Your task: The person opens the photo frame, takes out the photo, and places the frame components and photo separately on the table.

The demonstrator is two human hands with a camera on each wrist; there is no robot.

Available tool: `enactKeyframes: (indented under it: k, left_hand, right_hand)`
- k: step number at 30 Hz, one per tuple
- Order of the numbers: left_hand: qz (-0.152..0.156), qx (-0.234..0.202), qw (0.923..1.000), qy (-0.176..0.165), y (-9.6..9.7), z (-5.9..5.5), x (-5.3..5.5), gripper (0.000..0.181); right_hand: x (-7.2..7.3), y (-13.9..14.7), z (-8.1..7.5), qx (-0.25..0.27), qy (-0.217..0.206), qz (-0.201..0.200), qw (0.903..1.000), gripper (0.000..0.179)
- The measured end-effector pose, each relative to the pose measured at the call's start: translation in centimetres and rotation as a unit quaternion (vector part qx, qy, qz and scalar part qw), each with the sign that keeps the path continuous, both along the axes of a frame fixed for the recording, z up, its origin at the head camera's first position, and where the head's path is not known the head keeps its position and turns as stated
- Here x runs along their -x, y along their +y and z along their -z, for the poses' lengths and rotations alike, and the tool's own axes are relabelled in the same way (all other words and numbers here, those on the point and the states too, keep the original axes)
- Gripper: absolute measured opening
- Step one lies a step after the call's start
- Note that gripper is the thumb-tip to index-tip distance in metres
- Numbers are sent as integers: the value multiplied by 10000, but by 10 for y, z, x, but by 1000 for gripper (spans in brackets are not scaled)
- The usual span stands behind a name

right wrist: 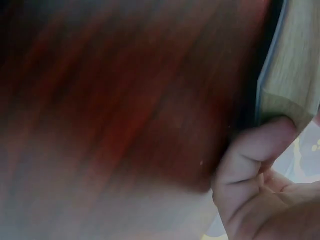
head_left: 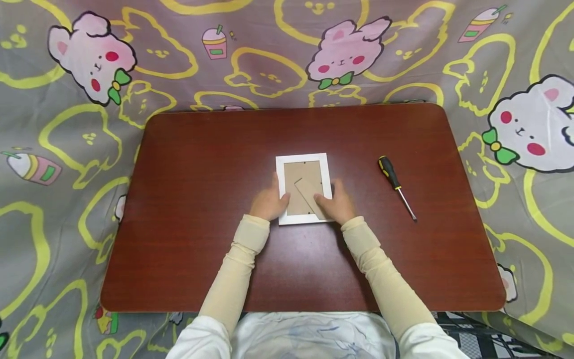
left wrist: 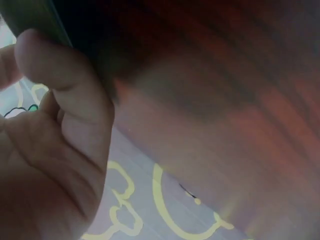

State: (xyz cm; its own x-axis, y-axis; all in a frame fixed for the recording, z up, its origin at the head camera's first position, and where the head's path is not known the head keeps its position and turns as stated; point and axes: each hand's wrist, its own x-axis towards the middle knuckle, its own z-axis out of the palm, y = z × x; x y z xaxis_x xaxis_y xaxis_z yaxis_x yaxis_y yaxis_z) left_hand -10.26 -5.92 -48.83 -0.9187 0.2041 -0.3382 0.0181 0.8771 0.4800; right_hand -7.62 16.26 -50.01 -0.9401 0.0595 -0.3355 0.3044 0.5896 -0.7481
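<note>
A white picture frame (head_left: 304, 188) is held back side up near the middle of the table, with its brown backing board and slanted stand leg facing me. My left hand (head_left: 268, 200) grips its left side, thumb over the white border. On the opposite side, my right hand (head_left: 340, 203) holds the lower right edge, its thumb reaching onto the backing. The right wrist view catches the frame's edge (right wrist: 292, 65) beside the fingers. In the left wrist view, a dark strip of the frame lies beyond the left hand (left wrist: 65, 120).
To the right on the brown table (head_left: 202, 174) lies a screwdriver (head_left: 397, 188) with a black and yellow handle, its tip toward the front right. A patterned cloth (head_left: 269, 50) with cartoon rabbits hangs round the back and sides.
</note>
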Motion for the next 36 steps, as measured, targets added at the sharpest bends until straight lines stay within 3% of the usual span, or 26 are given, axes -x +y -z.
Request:
enactKeyframes:
  k: [11, 15, 18, 20, 23, 26, 28, 36]
  left_hand:
    - [66, 19, 9998, -198, 2, 5, 1, 83]
    - [51, -246, 9988, -421, -3, 4, 3, 85]
    - [94, -487, 9976, -478, -12, 4, 5, 88]
    - [221, -540, 9975, -388, -20, 5, 8, 90]
    - [614, -576, 9963, -184, -31, 6, 12, 95]
    - [1060, -519, 9929, -144, -37, 6, 15, 101]
    - [1234, -467, 9910, -208, -38, 5, 16, 104]
    - [1173, -274, 9920, -368, -36, 2, 17, 108]
  right_hand:
    - [4, -2, 1, -555, -25, -122, 9984, 66]
    - [7, 2, -2, -662, -47, -324, 9973, 67]
    - [13, 17, -8, -854, 172, -336, 9956, 64]
    - [20, 33, -13, -1174, 474, -212, 9917, 58]
    - [33, 64, -17, -1879, 893, 208, 9779, 51]
    - [44, 93, -18, -2465, 903, 461, 9638, 50]
    - [49, 108, -17, -2694, 743, 412, 9593, 52]
    - [58, 133, -8, -3001, 384, 240, 9528, 47]
